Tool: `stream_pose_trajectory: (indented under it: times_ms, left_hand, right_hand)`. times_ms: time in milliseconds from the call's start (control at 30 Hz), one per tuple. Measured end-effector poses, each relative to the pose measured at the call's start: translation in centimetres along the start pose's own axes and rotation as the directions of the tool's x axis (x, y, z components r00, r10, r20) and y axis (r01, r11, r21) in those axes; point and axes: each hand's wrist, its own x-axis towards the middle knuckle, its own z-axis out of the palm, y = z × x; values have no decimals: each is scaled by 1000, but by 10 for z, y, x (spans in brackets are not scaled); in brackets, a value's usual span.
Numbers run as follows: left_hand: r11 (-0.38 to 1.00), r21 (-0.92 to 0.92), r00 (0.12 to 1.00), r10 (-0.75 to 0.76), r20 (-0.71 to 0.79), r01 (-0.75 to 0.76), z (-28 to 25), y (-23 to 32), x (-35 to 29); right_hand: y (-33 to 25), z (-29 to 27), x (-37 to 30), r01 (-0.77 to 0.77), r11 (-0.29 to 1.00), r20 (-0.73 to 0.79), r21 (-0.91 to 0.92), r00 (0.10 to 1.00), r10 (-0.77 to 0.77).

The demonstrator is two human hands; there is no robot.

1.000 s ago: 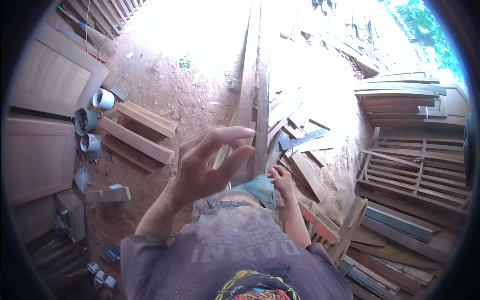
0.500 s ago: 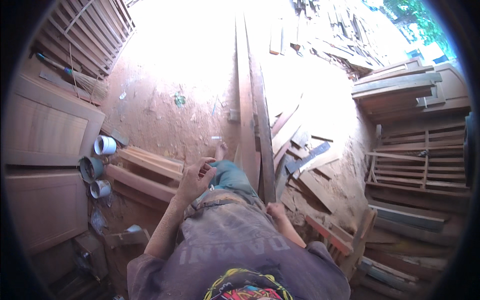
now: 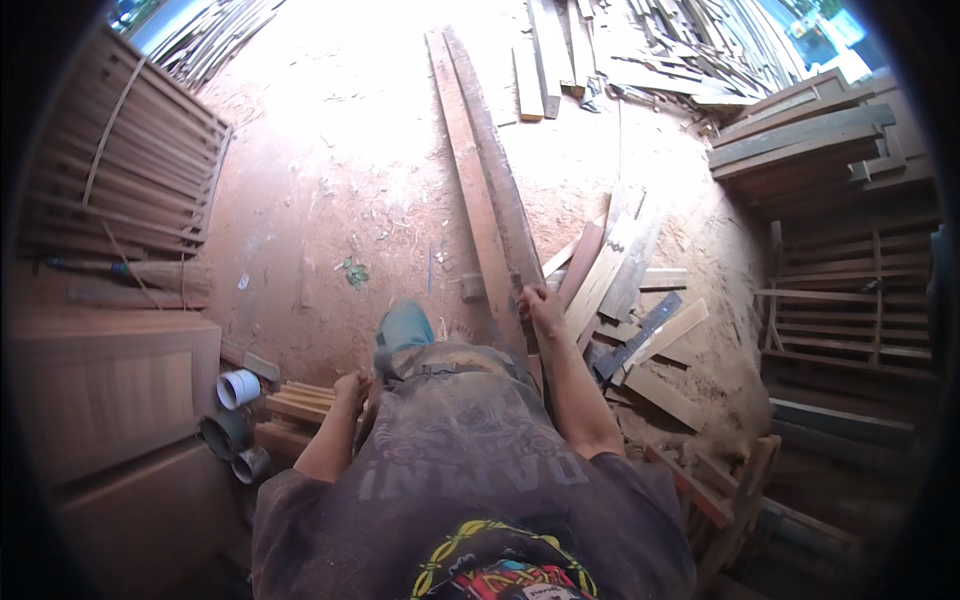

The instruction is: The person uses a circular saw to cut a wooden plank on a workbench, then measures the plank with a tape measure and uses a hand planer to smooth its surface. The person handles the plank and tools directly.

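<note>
My right hand is out in front of my right hip, its fingers loosely curled and nothing showing in them. In view it overlaps the edge of a long dark plank; I cannot tell whether it touches. Beside that plank lies a long reddish-brown board, both running away from me. Low by my left thigh is my left hand, its fingers curled in with no object visible. Closest to it are several stacked light wood pieces. My left knee in teal trousers is forward, a bare foot beside it.
Left stand wooden door panels, a white can, a dark pot and a broom. Loose offcuts and a dark blue strip lie right of the planks. Slatted frames and stacked boards line the right side.
My right hand has moved forward from my hip to over the dark plank's edge. My left hand has dropped back and its fingers have curled in. The view has shifted, and my left knee now shows forward.
</note>
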Motion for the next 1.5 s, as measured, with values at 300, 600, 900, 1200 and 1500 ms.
stream_pose_trajectory:
  times_ms: [300,600,900,1200,1500]
  left_hand:
    - [871,490,981,-70,179,-28,112,39,157]
    - [901,433,971,-104,217,0,219,295,310]
    - [941,180,896,196,398,-286,404,585,315]
    - [555,769,948,202,245,-317,424,384,324]
    - [585,764,921,72,-382,271,516,299,324]
  right_hand:
    - [-118,20,99,-102,989,6,-106,995,103]
    - [-142,19,154,-120,906,-139,-406,988,68]
    - [-271,-11,254,-235,972,-488,-9,849,200]
    - [-290,-84,394,-357,806,-110,-473,931,348]
    - [-158,-105,822,106,474,215,-874,959,183]
